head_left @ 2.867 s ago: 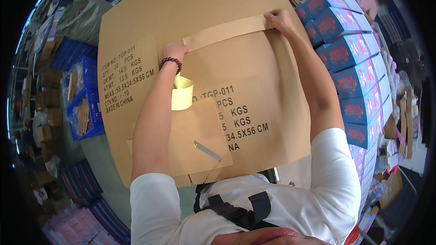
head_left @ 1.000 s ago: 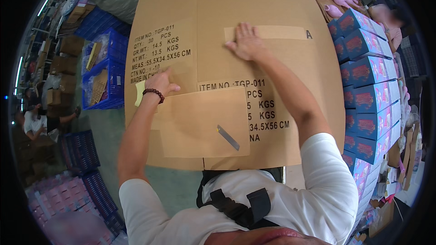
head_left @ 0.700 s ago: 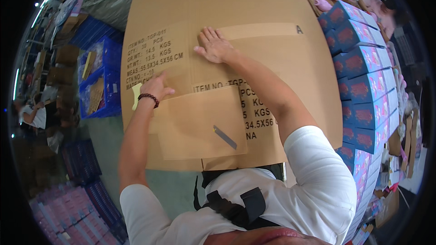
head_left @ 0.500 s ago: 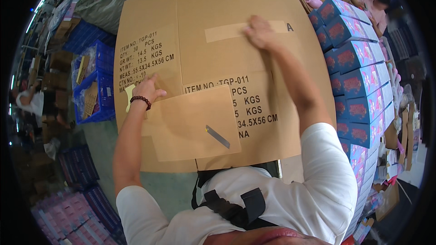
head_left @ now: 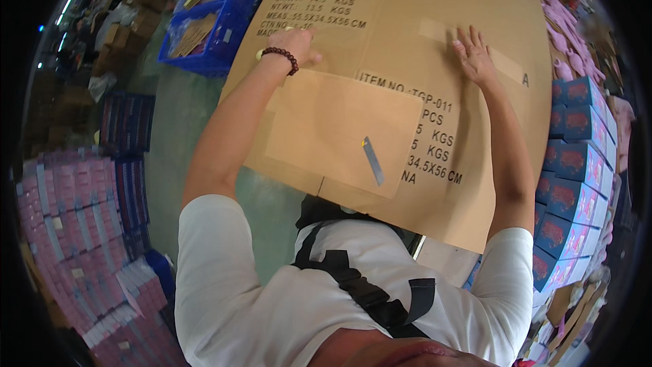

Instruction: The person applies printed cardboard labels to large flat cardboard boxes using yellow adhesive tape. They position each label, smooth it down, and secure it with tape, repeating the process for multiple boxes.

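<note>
A large brown cardboard carton (head_left: 401, 0) with black print lies flat before me. My right hand (head_left: 474, 60) rests on it with fingers apart, over a pale strip of tape (head_left: 506, 66). My left hand (head_left: 294, 45), in a dark bead bracelet (head_left: 286, 56), is on the carton's left part, its fingers curled round a pale yellow thing (head_left: 260, 54) that mostly hides under the palm. Closer to me, a smaller cardboard sheet (head_left: 326, 126) lies on the carton. On that sheet is a flat grey blade (head_left: 373, 162) with a yellow end, touched by neither hand.
Blue-and-pink boxes (head_left: 570, 194) are stacked along the right side, with pink plastic pieces (head_left: 567, 34) beyond them. Blue crates (head_left: 224, 41) stand at the far left. Pink packages (head_left: 68, 231) are piled at the lower left beside the grey-green floor (head_left: 176, 122).
My view has swung left, so the carton appears tilted and farther right. The left hand's fingers have curled in. My right hand, blurred before, now lies with spread fingers on the tape.
</note>
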Action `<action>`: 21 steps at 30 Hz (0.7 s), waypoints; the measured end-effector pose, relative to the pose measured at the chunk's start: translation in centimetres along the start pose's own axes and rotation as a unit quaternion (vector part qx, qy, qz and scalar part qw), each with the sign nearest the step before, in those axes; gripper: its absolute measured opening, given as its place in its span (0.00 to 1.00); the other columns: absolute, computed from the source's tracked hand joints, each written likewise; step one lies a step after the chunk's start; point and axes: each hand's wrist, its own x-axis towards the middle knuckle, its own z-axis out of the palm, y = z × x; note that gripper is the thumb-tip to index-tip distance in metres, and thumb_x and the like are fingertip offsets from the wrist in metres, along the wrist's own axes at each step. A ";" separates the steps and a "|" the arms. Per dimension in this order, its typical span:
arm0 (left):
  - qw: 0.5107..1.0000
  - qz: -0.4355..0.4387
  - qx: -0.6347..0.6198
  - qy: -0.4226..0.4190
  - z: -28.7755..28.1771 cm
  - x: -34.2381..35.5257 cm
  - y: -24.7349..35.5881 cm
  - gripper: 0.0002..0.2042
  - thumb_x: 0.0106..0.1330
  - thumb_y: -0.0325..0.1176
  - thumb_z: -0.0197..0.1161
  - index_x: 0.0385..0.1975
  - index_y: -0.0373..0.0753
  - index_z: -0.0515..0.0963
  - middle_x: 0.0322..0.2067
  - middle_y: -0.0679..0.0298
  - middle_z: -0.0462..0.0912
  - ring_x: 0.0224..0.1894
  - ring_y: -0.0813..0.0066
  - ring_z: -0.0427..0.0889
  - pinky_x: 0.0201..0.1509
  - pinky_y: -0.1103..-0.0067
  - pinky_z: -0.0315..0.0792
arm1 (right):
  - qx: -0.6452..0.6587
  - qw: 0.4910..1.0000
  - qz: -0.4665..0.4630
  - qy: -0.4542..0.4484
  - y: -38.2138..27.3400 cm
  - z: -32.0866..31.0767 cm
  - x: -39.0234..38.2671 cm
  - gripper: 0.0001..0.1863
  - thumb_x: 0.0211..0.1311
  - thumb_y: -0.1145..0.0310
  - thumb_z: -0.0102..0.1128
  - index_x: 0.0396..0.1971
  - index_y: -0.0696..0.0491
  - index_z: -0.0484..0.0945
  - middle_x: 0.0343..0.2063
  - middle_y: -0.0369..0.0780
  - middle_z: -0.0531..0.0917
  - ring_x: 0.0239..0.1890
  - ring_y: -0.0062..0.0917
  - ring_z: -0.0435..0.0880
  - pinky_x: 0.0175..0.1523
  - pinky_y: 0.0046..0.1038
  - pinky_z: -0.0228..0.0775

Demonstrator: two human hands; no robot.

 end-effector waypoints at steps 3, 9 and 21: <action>0.987 -0.011 -0.105 0.119 -2.7 -3.8 -3.1 0.26 0.52 0.50 0.65 0.50 0.46 0.74 0.42 0.60 0.81 0.46 0.62 0.78 0.47 0.70 0.71 | 0.062 0.994 -0.086 0.011 -5.5 -0.9 -1.2 0.32 0.65 0.43 0.38 0.61 0.50 0.62 0.65 0.48 0.55 0.67 0.45 0.50 0.67 0.43 0.45; 0.754 0.024 -0.638 0.153 -5.9 -11.7 -7.6 0.16 0.59 0.40 0.63 0.41 0.34 0.77 0.30 0.64 0.81 0.20 0.85 0.73 0.19 0.88 0.64 | 0.200 0.964 -0.173 0.029 -15.4 -4.3 -7.9 0.32 0.60 0.47 0.52 0.58 0.52 0.65 0.63 0.49 0.59 0.66 0.45 0.54 0.65 0.41 0.53; 0.914 0.019 -0.357 0.192 4.3 -16.7 -15.2 0.12 0.57 0.37 0.64 0.36 0.37 0.80 0.31 0.63 0.82 0.32 0.73 0.80 0.33 0.77 0.73 | 0.156 0.985 0.053 0.043 -26.9 -1.0 -18.6 0.23 0.54 0.59 0.60 0.47 0.56 0.74 0.50 0.46 0.74 0.52 0.40 0.72 0.53 0.35 0.67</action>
